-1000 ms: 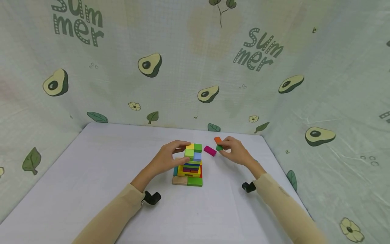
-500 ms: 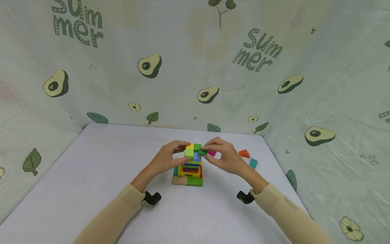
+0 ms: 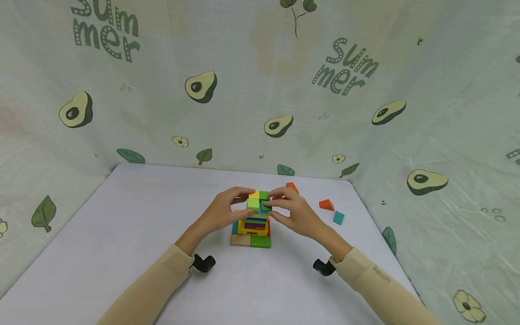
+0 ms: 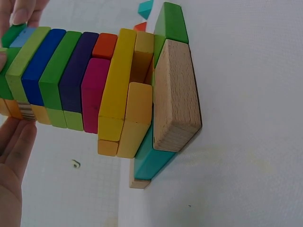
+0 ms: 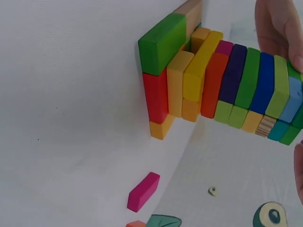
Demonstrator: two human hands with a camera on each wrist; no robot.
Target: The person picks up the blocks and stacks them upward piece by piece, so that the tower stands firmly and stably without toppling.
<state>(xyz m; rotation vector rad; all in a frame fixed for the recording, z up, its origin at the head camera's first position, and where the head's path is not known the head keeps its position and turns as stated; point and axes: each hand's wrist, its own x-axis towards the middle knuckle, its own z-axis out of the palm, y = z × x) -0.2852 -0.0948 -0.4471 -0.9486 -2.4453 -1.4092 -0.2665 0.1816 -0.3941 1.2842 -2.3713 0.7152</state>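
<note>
A tower of colourful wooden blocks [image 3: 256, 221] stands mid-table on a wider base with a green and a bare-wood block in front. My left hand [image 3: 223, 210] steadies its upper left side, thumb at the front and fingers behind. At the upper right my right hand [image 3: 300, 214] pinches a dark green block [image 3: 266, 206], set right over a light blue block [image 5: 292, 100]. In the left wrist view, a right fingertip rests on that green block at the top left. The right wrist view shows the tower's layers running sideways, with left fingers [image 5: 279, 30] beside the top ones.
Two orange blocks [image 3: 326, 205] and a teal block [image 3: 339, 218] lie on the white table [image 3: 122, 234] to the right of the tower. A magenta block [image 5: 143, 193] lies near its base. Patterned fabric [image 3: 243, 90] hangs behind and at both sides.
My right hand has carried the dark green block leftward from the loose blocks to the tower's top and lowered it over the light blue one. The left hand has stayed at the tower.
</note>
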